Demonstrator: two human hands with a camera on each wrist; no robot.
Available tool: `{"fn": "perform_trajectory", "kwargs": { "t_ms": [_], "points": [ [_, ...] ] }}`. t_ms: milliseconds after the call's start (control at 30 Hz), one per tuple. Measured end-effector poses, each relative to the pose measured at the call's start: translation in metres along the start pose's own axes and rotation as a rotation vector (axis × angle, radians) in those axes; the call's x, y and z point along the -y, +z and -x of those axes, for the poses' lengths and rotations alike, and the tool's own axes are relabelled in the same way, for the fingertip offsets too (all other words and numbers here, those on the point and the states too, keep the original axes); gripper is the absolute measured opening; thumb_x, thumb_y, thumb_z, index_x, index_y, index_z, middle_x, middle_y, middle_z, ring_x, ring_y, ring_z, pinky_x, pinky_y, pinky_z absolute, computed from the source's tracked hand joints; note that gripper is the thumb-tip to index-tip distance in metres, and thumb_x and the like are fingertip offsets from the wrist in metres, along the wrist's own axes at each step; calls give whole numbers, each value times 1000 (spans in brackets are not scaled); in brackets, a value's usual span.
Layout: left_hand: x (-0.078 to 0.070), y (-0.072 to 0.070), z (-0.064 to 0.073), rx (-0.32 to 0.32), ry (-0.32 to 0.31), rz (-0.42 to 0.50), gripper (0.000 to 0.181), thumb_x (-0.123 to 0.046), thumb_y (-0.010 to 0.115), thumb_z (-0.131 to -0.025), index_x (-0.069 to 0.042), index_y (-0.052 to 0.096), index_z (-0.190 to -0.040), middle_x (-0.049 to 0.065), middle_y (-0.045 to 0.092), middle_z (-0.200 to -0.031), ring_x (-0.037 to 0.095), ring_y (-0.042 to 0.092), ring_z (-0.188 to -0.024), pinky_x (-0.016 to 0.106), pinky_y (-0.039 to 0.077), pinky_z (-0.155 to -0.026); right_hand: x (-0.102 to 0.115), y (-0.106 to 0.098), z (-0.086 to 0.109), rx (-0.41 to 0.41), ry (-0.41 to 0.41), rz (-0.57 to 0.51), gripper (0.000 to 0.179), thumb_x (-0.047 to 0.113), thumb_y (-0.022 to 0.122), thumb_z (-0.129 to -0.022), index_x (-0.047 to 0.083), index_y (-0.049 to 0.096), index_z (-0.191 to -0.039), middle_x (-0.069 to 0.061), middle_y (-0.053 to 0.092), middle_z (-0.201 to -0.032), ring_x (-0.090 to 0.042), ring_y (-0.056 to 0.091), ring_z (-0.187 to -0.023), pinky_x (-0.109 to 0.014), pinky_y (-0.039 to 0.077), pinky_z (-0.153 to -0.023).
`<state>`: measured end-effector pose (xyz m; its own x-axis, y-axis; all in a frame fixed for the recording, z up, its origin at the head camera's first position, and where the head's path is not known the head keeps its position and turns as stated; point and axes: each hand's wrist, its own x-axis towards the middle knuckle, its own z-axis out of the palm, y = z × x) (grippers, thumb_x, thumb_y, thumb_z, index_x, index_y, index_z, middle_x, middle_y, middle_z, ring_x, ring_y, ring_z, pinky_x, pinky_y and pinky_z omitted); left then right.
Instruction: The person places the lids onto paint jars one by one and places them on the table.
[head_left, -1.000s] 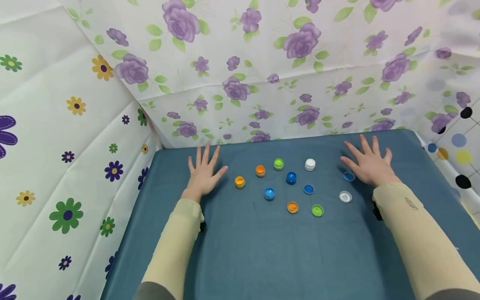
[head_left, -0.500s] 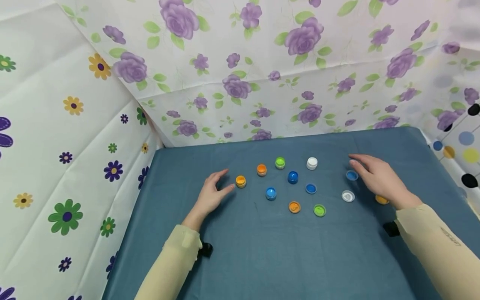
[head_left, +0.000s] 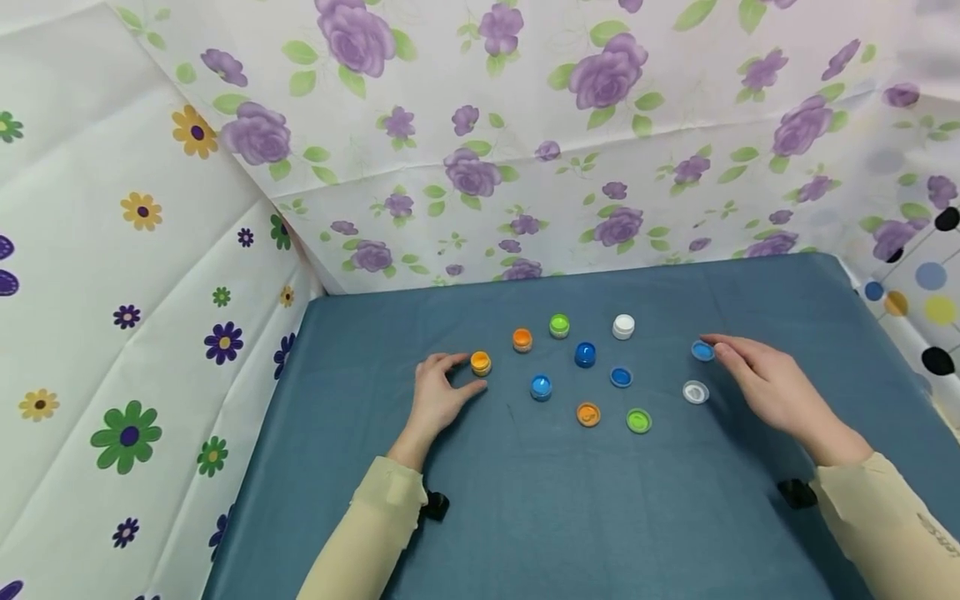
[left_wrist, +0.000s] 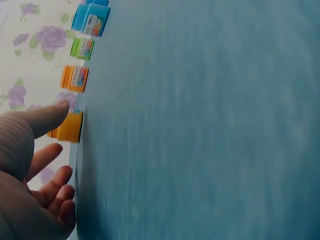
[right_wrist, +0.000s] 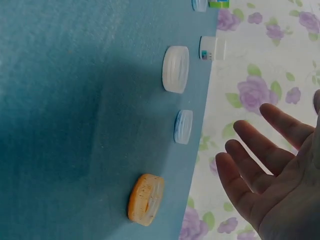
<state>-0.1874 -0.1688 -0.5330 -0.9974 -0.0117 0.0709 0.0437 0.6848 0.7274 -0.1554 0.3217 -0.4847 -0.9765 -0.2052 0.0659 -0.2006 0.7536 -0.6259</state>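
Observation:
My left hand (head_left: pixel 438 398) is beside a small yellow paint jar (head_left: pixel 481 362), its thumb and forefinger spread on either side of it. In the left wrist view the thumb passes in front of this yellow jar, and the other fingers are loosely bent. My right hand (head_left: pixel 776 390) hovers at a light blue lid (head_left: pixel 702 351), fingertips close to its edge in the head view. The right wrist view shows those fingers spread and apart from the lid (right_wrist: pixel 183 127). A yellow-orange lid (right_wrist: pixel 145 200) lies nearby, hidden behind the right hand in the head view.
Uncapped jars stand mid-table: orange (head_left: pixel 522 340), green (head_left: pixel 558 326), white (head_left: pixel 623 327), dark blue (head_left: pixel 585 355) and light blue (head_left: pixel 541 387). Lids lie in front: dark blue (head_left: pixel 621 377), orange (head_left: pixel 588 414), green (head_left: pixel 638 421), white (head_left: pixel 695 392). Floral sheets (head_left: pixel 480 175) border the blue cloth (head_left: pixel 570 517).
Both hands were spread flat, farther up the table. They have drawn back and lowered, the left moving right to the yellow jar, the right turning sideways toward the light blue lid.

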Motion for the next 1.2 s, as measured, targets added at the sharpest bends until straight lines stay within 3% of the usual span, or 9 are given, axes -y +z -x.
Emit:
{"fn": "perform_trajectory", "kwargs": {
  "t_ms": [133,267,467,733,833,933,1100,1200],
  "points": [
    [-5,5,-1,-17,2,-40,55,-29,91,-90,-8,72,-138,18,60,-139,38,50,-125,56,43,-107,3,4,3,-1,-34,-4,49,34,37,-120,5,54,-157,-31,54,-151,-57,48,-136,-76,39,-101],
    [-9,8,-3,-12,-5,-18,56,-28,91,-91,-6,71,-138,18,63,-135,38,52,-121,54,44,-105,6,8,4,-12,-62,-10,47,30,39,-120,4,55,-156,-28,57,-150,-53,52,-134,-73,41,-101],
    [-16,10,-8,-5,-60,-10,53,-28,89,-92,-7,72,-137,15,67,-128,36,54,-118,51,45,-103,11,12,4,-8,-72,-8,47,30,39,-120,5,54,-157,-27,58,-149,-51,55,-131,-72,43,-99],
    [-25,13,-16,-14,-139,-142,47,-39,90,-90,-12,77,-127,11,67,-123,33,55,-111,52,46,-100,13,13,6,6,-59,0,49,32,38,-120,5,53,-157,-27,61,-145,-49,59,-127,-71,47,-95],
    [-26,13,-18,-11,-149,-146,45,-39,90,-90,-12,78,-124,10,66,-122,33,55,-112,52,46,-101,11,13,7,9,-52,-1,48,32,38,-120,5,52,-158,-27,62,-144,-50,59,-127,-71,47,-95],
    [-27,10,-17,-11,-142,-49,41,-33,89,-92,-9,77,-123,10,68,-117,33,60,-107,52,49,-98,10,13,7,12,-47,2,48,32,39,-120,6,52,-158,-27,64,-142,-50,60,-126,-71,48,-93],
    [-28,0,-9,-15,-93,224,37,-18,84,-96,-7,74,-130,8,71,-111,26,65,-98,46,55,-87,5,6,9,4,-36,0,47,32,39,-119,8,52,-159,-25,67,-137,-50,62,-122,-69,50,-89],
    [-31,-7,-1,-22,-35,353,43,-17,81,-98,-10,71,-139,5,71,-118,23,64,-103,41,53,-87,1,-2,12,1,-9,7,48,34,40,-119,10,52,-159,-24,70,-132,-45,68,-107,-58,55,-78]
  ]
}}
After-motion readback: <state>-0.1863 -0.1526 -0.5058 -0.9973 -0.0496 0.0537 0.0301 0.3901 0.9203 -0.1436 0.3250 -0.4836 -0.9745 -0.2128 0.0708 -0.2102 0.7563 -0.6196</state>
